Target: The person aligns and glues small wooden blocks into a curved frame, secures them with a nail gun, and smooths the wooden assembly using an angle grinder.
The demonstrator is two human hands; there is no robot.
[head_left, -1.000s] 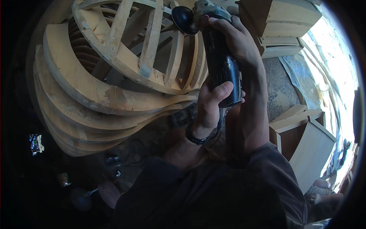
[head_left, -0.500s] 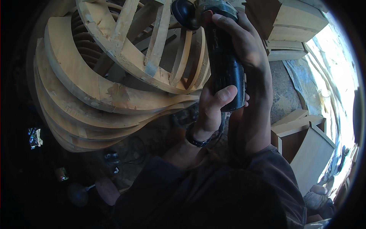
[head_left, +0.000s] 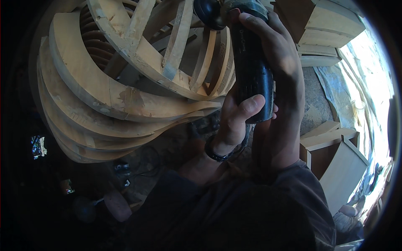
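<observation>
A black angle grinder (head_left: 253, 79) stands almost upright at the upper middle, its body in both my hands. My left hand (head_left: 238, 117), with a dark band at the wrist, is closed round the rear end, thumb across the casing. Higher up, my right hand (head_left: 279, 48) wraps the body near the grinder's head, its thumb by a red part. A round black piece (head_left: 208, 12) projects to the left at the head; what lies on its far side is hidden. Just left of it is a large curved frame of wooden ribs (head_left: 155, 69). I cannot tell whether the tool touches the wood.
Layered curved boards (head_left: 96, 125) fill the left side. Angular wooden box pieces (head_left: 331, 25) stand at the upper right, and another wooden box (head_left: 343, 167) at the lower right. A bright sheet (head_left: 364, 92) runs along the right edge. A cable hangs below the grinder into shadow.
Both hands and the grinder have shifted slightly to the right in the picture, and the wooden frame has shifted a little too. The grip looks the same.
</observation>
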